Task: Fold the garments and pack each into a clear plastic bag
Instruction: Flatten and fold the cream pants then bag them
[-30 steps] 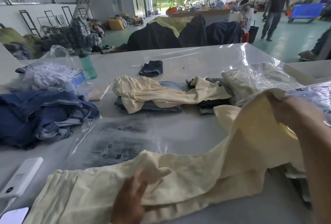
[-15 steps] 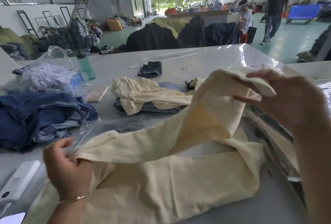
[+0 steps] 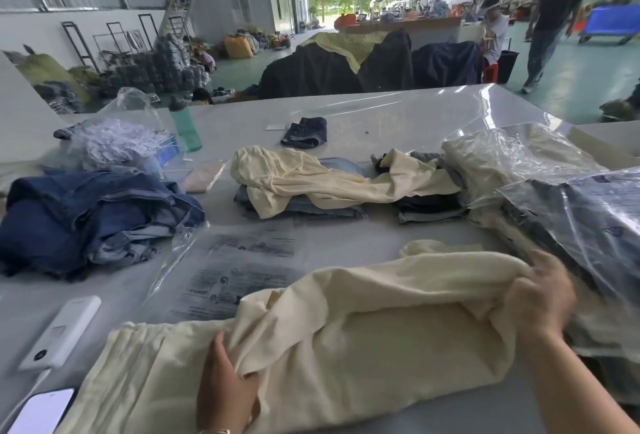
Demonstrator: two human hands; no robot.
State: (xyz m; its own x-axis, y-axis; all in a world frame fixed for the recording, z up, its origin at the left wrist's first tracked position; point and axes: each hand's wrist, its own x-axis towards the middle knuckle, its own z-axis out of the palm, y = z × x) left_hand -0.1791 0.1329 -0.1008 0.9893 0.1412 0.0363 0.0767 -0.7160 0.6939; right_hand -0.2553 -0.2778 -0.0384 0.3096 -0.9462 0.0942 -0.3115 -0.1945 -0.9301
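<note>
1. Since half a second ago the right hand (image 3: 540, 298) has brought the lifted cream garment (image 3: 381, 329) down onto the counter (image 3: 398, 114), folded over.
2. Both grips pinch cloth; the left hand (image 3: 227, 385) pins the near edge.
3. Square the edges before bagging; the clear bag (image 3: 235, 267) lies just beyond.

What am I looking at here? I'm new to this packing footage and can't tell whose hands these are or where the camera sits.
There is no machine: a person wears a camera on the head, looking down at their own hands. The left hand and right hand both grip a cream garment, mid-fold, on a white table. Beyond it lies an empty clear plastic bag with printed text. Blue jeans are heaped at left, folded clothes in the middle, and bagged garments at right.
</note>
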